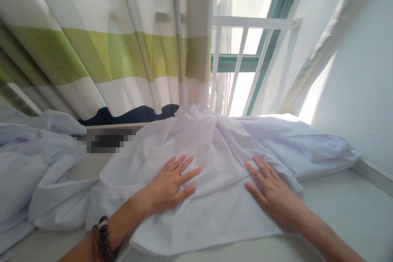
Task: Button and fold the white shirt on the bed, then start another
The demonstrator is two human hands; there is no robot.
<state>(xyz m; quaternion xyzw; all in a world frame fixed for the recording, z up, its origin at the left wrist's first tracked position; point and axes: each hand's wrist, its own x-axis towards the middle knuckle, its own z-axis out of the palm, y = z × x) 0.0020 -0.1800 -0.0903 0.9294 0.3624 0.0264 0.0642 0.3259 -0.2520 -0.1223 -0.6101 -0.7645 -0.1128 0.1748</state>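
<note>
A white cloth garment (196, 217) lies spread over the pale surface in front of me, with creases running across it and a bunched part at its far edge. My left hand (172, 184) rests flat on its left half, fingers spread. On the right half lies my right hand (273, 192), also flat with its fingers stretched out. Neither hand grips the fabric. A sleeve-like length of the white cloth (307, 147) reaches out to the right toward the wall. Dark beads (104, 237) circle my left wrist.
More crumpled white cloth (30, 172) is heaped at the left. Behind the surface hangs a white, green and navy curtain (123, 57). A white railing (254, 22) stands before a green-framed window (260, 63). At the right is a pale wall (362, 98). A small patch is pixelated.
</note>
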